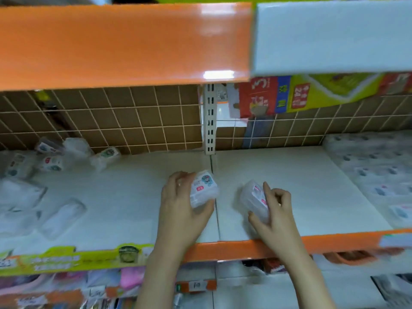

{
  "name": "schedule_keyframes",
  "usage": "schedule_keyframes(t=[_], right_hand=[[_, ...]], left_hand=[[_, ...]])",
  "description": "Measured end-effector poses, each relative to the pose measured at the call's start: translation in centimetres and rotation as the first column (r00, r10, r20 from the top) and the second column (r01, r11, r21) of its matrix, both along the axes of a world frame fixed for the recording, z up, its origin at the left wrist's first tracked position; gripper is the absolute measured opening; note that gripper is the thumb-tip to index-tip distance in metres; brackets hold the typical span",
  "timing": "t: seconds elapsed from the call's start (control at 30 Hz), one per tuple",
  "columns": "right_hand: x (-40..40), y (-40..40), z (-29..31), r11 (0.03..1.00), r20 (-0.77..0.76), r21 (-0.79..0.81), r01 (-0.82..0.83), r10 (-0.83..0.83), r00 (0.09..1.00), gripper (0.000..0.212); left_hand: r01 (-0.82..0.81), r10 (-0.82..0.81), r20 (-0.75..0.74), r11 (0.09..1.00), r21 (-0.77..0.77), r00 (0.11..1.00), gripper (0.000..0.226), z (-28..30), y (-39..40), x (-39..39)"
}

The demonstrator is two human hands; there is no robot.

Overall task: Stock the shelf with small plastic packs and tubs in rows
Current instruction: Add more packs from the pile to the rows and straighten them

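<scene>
Hands both over white shelf (133, 197), near its centre seam. Left hand (178, 204) grips clear tub (204, 189) just left of seam; label w/ cartoon face and pink tag, text too blurred to read. Right hand (275, 210) grips second clear tub (255, 200) right of seam, pink-edged label, unreadable. Loose packs (51, 157) piled far left of seam. Red box (258, 97) behind, upper right, shows "3".

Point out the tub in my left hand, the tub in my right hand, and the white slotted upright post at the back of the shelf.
Left-hand tub (204, 188), head view, on its printed label.
Right-hand tub (253, 196), head view, on its clear side.
Slotted upright post (209, 121), head view, on its middle stretch.
</scene>
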State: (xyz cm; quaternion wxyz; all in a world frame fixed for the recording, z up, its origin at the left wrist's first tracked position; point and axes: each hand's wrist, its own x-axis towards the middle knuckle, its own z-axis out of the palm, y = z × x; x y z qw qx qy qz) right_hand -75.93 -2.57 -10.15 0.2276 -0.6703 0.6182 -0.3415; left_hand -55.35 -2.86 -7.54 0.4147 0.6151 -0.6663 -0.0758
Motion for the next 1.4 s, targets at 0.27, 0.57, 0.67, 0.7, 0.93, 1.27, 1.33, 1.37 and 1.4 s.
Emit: schedule_keyframes(t=[0.27,0.57,0.67,0.7,0.93,1.27,1.33,1.37,1.4], right_hand=[[-1.8,0.1,0.9,1.000,0.114,-0.023,0.006,-0.003,0.993,0.037],[0.2,-0.9,1.6,0.985,-0.034,-0.175,0.010,-0.016,0.999,0.023],[0.3,-1.3,1.9,0.985,-0.061,-0.173,-0.021,0.010,0.998,0.028],[0.2,-1.3,1.9,0.985,-0.066,-0.170,-0.030,0.019,0.998,0.030],[-4.3,-2.0,2.1,0.975,0.088,-0.210,0.078,-0.061,0.994,0.029],[-20.2,-3.9,3.1,0.952,0.129,-0.293,0.087,-0.050,0.990,0.041],[-22.7,-4.3,3.5,0.956,0.210,-0.264,0.125,-0.069,0.975,0.042],[-23.6,-4.5,3.6,0.953,0.233,-0.268,0.141,-0.078,0.969,0.042],[-24.3,-4.7,3.8,0.948,0.242,-0.281,0.149,-0.081,0.967,0.041]], left_hand=[[0.037,-0.037,0.029,0.999,-0.010,0.999,0.041,0.5,1.0,-1.8],[-0.055,0.054,-0.024,0.996,-0.073,0.998,0.040,0.6,1.0,0.0],[-0.076,0.073,-0.026,0.992,-0.105,0.997,0.030,0.4,0.7,0.1],[-0.087,0.085,-0.026,0.990,-0.112,0.996,0.029,0.3,0.7,-0.1],[-0.158,0.151,-0.083,0.984,-0.088,0.985,0.032,0.4,-0.2,-4.2],[-0.079,0.070,-0.158,0.995,-0.055,0.985,0.029,0.2,-2.1,-21.4],[-0.013,0.005,-0.229,0.999,-0.031,0.973,0.038,0.3,-2.1,-24.6],[0.005,-0.009,-0.244,1.000,-0.019,0.970,0.041,0.4,-2.1,-25.7],[0.011,-0.012,-0.249,1.000,-0.006,0.969,0.042,0.4,-2.1,-26.6]])
